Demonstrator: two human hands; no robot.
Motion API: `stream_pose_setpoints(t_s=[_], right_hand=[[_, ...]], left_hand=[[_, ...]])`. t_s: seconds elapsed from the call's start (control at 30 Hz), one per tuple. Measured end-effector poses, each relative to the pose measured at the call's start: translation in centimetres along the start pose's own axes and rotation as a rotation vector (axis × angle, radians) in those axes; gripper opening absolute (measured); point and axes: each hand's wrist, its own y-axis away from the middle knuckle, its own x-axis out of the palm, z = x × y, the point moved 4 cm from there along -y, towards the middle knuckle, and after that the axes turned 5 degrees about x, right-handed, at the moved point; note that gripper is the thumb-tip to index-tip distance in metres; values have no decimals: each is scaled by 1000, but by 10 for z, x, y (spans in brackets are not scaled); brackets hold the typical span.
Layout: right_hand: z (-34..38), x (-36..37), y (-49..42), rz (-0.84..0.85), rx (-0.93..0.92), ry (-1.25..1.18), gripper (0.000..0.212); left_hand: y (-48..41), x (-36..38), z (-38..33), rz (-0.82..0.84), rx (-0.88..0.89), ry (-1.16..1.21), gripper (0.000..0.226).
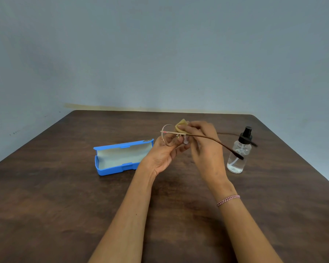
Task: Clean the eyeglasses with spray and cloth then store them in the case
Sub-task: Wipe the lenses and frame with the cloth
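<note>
**Q:** Where are the eyeglasses, and which way do they point?

**A:** Head view. I hold the eyeglasses (171, 132) in the air above the middle of the brown bench (65, 205). The lenses sit to the left. The arms are unfolded and run off to the right, so the long axis lies left to right. The nearer arm dips toward the spray bottle (238, 154), which stands upright on my right.

**Q:** What are your hands doing?

**A:** My left hand (163, 154) pinches the frame at the left lens. My right hand (203, 147) pinches a tan cloth (181, 126) onto the other lens.

**Q:** Anything hard to see?

**A:** That lens is hidden under the cloth and my fingers. The farther arm passes behind my right hand and the bottle. My right fingers are blurred. The blue case (122, 157) lies open to the left, lengthwise across the bench, with my left hand covering its right end.
</note>
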Motion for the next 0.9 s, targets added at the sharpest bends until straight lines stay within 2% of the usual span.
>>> stream_pose_setpoints(t_s=[0.17,0.27,0.4,0.5,0.67,0.83,0.9], right_hand=[[-5,0,-1,-31,99,84,35],[-6,1,-1,-40,112,82,34],[-2,6,0,25,9,46,33],[-4,5,-1,23,26,102,29],[-7,5,0,-4,112,134,26],[0,5,0,5,27,14,33],[0,5,-1,2,39,25,30]], left_hand=[[0,1,-4,3,28,-21,44],[-1,2,-7,-18,47,-22,56],[-1,-7,-14,-112,129,-36,44],[0,-9,-17,-83,165,-7,42],[-1,-4,-9,-83,66,-85,41],[0,-7,-12,-70,84,-49,68],[-1,-9,-11,-77,90,-47,60]])
